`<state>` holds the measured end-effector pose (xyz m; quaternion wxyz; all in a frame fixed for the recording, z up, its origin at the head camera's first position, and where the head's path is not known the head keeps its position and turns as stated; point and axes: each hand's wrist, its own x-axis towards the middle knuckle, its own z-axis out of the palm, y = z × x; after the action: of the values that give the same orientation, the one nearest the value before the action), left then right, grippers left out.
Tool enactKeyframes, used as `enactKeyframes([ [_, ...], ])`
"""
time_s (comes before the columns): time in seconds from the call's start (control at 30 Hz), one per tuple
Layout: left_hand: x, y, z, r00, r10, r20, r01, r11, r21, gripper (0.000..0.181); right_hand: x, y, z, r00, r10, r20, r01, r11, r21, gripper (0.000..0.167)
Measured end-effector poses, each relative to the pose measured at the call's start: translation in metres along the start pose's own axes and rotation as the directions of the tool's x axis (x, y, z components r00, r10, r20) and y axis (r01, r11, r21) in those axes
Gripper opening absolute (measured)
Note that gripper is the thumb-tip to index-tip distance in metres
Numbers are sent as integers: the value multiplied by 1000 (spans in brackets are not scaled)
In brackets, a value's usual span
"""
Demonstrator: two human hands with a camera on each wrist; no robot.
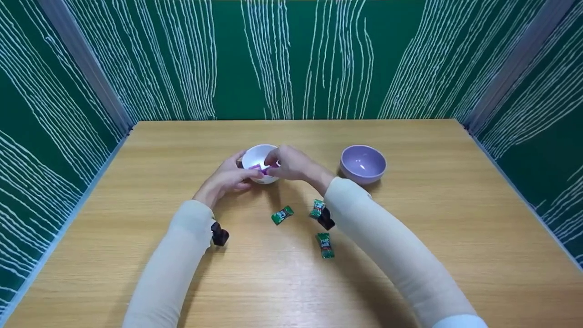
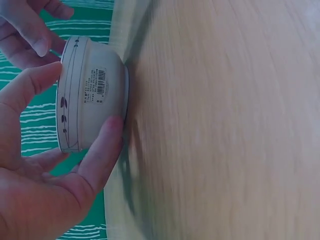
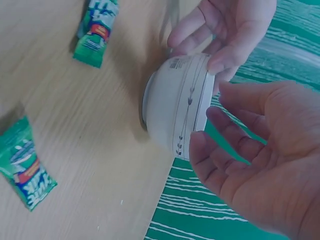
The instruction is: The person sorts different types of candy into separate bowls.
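Note:
A white bowl (image 1: 262, 152) with a leaf-and-line band and a barcode label stands on the table, purple wrapped pieces inside it. My left hand (image 1: 230, 175) grips it from the left; in the left wrist view a thumb or finger touches the rim while another finger supports the lower wall (image 2: 102, 85). Over the opening hovers my right hand (image 1: 294, 164). Its fingers are loosely bent at the rim, with space between thumb and fingers and nothing visibly held in the right wrist view. The purple pieces are partly hidden behind the hands.
A purple bowl (image 1: 363, 164) stands right of the right hand. Three green candy wrappers lie nearer on the wooden table (image 1: 136, 228): a left one (image 1: 282, 215), an upper right one (image 1: 317, 208) partly covered by the wrist camera (image 1: 325, 219), and a front one (image 1: 325, 246). Green walls surround the table.

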<state>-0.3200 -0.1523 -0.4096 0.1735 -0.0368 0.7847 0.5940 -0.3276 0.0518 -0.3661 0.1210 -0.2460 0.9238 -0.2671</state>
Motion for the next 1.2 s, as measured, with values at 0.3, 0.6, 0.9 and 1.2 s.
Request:
enactKeyframes([
  [0.3,-15,14,1,989,140,-52,-125,966,228,100,-21,-6,-14,994,-105,22,106,994,-32,32],
  [0.6,-28,33,22,911,390,-135,-271,813,515,80,-48,9,-40,980,-192,-53,187,978,-87,37],
  [0.9,-33,43,48,867,493,-76,-368,735,570,74,-78,46,-49,954,-237,-185,210,965,-157,43],
  [1.2,-35,52,75,813,581,30,-494,662,564,69,-96,92,-56,934,-198,-297,155,975,-160,43],
])
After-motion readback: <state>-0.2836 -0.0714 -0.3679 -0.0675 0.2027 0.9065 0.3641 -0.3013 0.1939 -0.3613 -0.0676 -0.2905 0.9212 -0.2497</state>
